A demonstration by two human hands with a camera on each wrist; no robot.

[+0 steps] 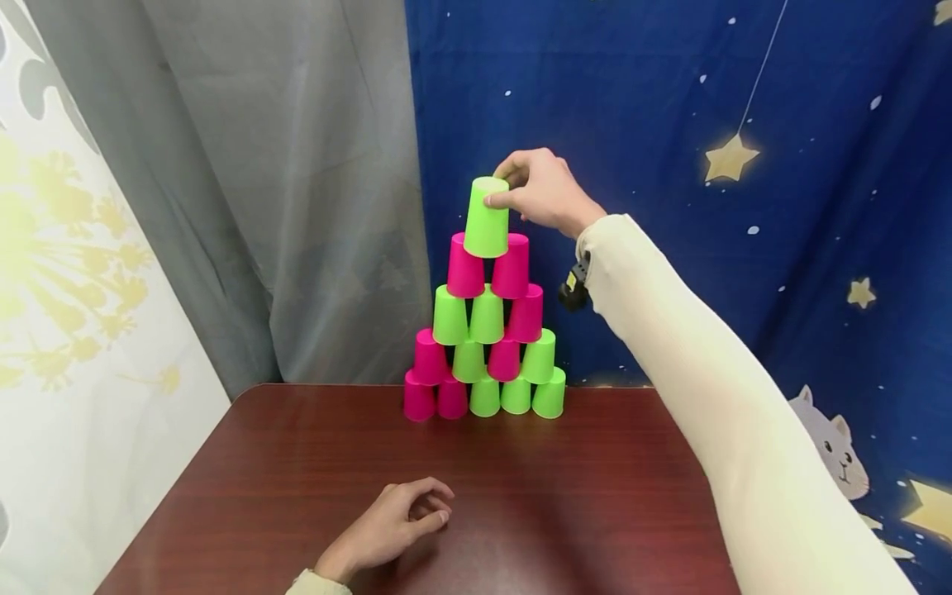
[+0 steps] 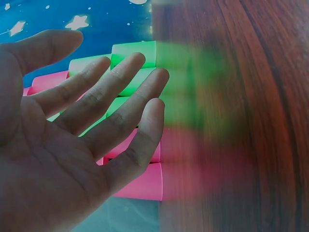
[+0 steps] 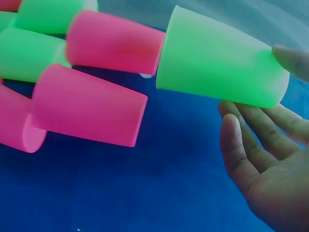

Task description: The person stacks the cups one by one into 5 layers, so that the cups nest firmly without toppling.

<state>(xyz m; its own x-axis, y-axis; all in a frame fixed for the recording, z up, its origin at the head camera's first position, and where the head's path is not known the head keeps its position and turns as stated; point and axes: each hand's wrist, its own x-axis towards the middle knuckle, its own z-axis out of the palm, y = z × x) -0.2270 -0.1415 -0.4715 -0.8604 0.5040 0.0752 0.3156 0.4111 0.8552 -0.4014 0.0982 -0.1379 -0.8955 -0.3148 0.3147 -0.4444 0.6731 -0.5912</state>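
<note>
My right hand (image 1: 546, 188) pinches a green cup (image 1: 487, 219) near its closed end, thumb on one side and fingers on the other. The cup is upside down, at the top of a cup pyramid. Its rim overlaps the two pink cups (image 1: 511, 266) of the upper row in the head view; whether it touches them I cannot tell. In the right wrist view the green cup (image 3: 222, 58) meets one pink cup (image 3: 116, 43) at the edge, while a gap separates it from the other. My left hand (image 1: 387, 525), fingers loosely bent and holding nothing, is low over the table's front.
Below, green and pink inverted cups (image 1: 487, 314) form several rows on the brown table (image 1: 312, 446), close to its back edge. Behind hang a grey curtain (image 1: 335, 207) and a blue starry curtain (image 1: 640, 99). A pale patterned cloth (image 1: 89, 372) is at left.
</note>
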